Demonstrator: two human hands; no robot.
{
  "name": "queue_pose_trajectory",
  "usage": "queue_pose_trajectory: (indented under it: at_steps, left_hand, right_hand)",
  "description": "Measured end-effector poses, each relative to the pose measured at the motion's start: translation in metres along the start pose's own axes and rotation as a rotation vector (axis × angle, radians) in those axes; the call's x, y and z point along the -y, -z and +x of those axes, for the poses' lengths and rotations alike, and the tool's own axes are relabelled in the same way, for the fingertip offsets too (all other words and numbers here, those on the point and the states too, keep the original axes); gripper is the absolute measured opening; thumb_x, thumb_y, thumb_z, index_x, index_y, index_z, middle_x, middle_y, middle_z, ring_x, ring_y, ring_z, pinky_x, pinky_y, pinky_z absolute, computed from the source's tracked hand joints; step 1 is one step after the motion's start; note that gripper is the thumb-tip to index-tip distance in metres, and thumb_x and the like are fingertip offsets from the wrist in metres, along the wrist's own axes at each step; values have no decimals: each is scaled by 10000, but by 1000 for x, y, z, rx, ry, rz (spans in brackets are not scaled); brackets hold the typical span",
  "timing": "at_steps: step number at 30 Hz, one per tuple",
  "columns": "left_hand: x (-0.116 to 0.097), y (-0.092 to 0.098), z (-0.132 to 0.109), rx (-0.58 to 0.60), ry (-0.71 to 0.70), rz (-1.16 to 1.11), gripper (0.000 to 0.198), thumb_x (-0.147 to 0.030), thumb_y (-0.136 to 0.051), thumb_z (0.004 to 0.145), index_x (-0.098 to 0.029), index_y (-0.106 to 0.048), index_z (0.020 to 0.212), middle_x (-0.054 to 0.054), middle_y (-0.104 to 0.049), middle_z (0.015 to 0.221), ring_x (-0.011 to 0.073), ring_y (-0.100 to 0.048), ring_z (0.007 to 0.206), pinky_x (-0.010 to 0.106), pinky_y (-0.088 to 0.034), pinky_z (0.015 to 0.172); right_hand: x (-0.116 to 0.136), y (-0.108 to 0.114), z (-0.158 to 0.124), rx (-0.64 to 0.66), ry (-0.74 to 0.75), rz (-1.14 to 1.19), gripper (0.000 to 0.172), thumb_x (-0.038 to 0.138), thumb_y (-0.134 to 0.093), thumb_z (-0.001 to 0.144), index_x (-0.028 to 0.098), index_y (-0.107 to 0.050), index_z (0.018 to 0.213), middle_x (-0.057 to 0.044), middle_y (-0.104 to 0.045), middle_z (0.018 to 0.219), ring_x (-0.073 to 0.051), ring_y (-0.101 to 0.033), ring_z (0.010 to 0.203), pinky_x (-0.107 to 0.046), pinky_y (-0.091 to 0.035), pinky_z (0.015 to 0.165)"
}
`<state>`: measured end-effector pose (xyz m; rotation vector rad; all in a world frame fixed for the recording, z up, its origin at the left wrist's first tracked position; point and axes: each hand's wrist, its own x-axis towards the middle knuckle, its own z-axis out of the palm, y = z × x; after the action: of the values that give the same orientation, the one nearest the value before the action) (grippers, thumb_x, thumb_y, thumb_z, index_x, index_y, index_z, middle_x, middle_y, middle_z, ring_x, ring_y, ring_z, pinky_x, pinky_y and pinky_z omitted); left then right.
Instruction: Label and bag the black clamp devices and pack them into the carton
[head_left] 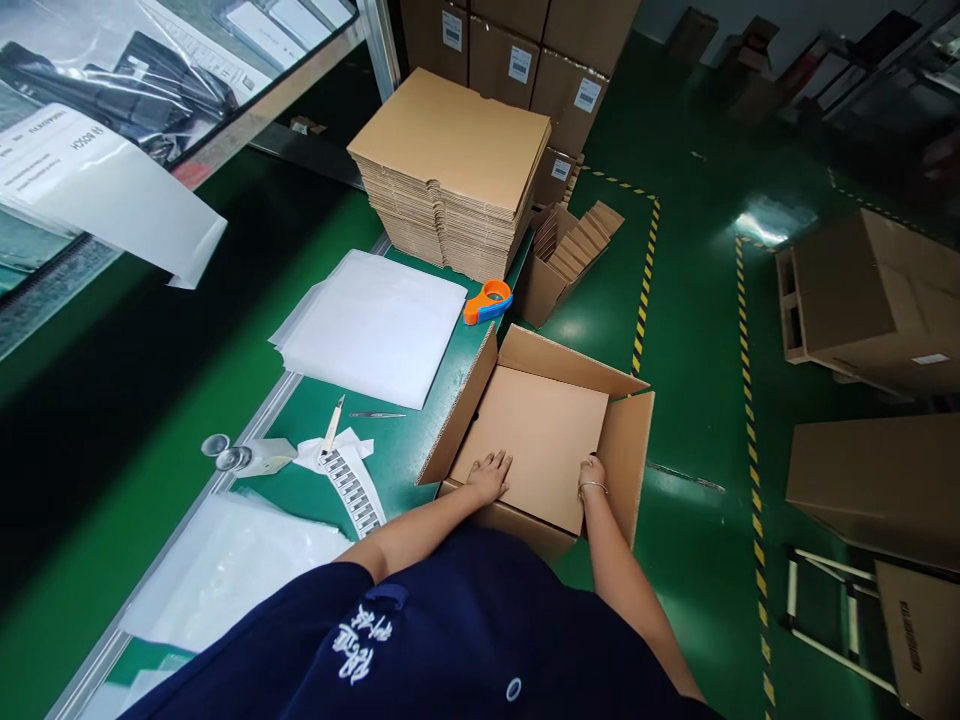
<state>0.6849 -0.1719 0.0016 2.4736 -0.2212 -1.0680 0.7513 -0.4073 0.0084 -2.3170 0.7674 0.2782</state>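
An open cardboard carton (628,450) stands in front of me with its flaps folded outward. Inside its opening lies a flat brown cardboard box (540,425). My left hand (489,477) rests on top of that box near its lower left corner, palm down with the fingers stretched. At the right edge of the same box, my right hand (592,474) has its fingers curled over the side; the fingertips are partly hidden. An orange and blue tape dispenser (489,302) lies just beyond the carton's far left corner.
On the green bench are white sheets (375,320), a utility knife (333,424), tweezers (377,415), a label strip (352,490), a pump bottle (259,457) and plastic bags (240,570). Stacked flat cardboard (457,150) stands behind. A shelf (285,75) overhangs the left. Cartons (870,480) stand right.
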Motion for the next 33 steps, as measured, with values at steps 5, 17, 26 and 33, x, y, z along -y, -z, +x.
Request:
queue_pose_trajectory:
  at_steps: [5, 17, 26, 33]
  left_hand:
    - [-3, 0, 14, -5, 53, 16, 797, -297, -572, 865, -265, -184, 1560, 100, -65, 1647, 357, -158, 1493, 599, -295, 1123]
    - [12, -18, 68, 92, 275, -32, 1122, -313, -777, 689, -382, -64, 1552, 74, 55, 1640, 456, -32, 1482, 739, -302, 1027]
    - [32, -18, 101, 6, 360, 11, 1055, -432, -679, 805, -356, 64, 1549, 37, 198, 1620, 409, 108, 1489, 689, -223, 1112]
    - [42, -22, 124, 111, 458, 5, 1124, -320, -775, 705, -361, -37, 1553, 91, 138, 1625, 486, -72, 1469, 630, -449, 970]
  right_hand:
    - [6, 0, -13, 10, 36, -295, 451, 287, -572, 958, 141, -498, 1378, -170, -515, 1399, -304, -523, 1251, -481, -432, 1034]
    - [-9, -79, 30, 380, 163, -713, 877, 321, -727, 803, 293, -259, 1545, -87, -60, 1646, -350, -109, 1484, -477, -321, 1107]
    - [19, -129, 78, 404, 226, -770, 946, 442, -633, 874, 403, 34, 1545, -23, 202, 1624, -335, 142, 1478, -645, -215, 1098]
    - [10, -151, 93, 481, 177, -765, 954, 348, -697, 834, 423, -63, 1543, -58, 130, 1640, -351, 5, 1489, -605, -324, 1059]
